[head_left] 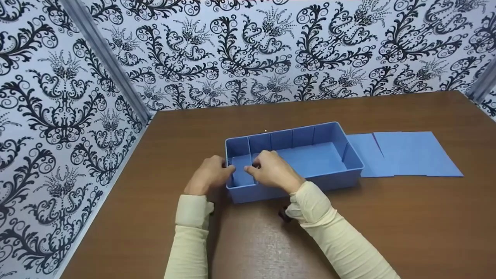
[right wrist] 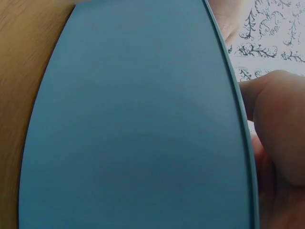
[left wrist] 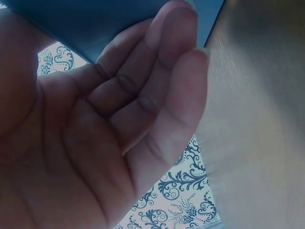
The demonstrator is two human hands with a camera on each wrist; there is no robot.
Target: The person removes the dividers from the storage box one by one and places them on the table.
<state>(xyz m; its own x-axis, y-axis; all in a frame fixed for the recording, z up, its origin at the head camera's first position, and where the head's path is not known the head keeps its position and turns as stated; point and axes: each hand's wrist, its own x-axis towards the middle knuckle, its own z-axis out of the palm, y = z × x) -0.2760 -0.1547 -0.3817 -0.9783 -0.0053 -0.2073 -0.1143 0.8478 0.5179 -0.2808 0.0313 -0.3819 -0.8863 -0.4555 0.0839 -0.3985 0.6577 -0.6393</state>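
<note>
A blue rectangular box sits on the table at a slant, with a blue divider standing upright across it near its left end. My left hand grips the box's left wall, thumb over the rim and fingers outside; those fingers lie bent by the blue wall in the left wrist view. Inside the box, my right hand pinches the divider, thumb on its left side. The right fingertips are hidden behind the hand. In the right wrist view the box's front wall covers most of the picture.
Several flat blue panels overlap on the brown table, right of the box. Slots or ridges line the box's back wall. Patterned walls close off the table's back and left.
</note>
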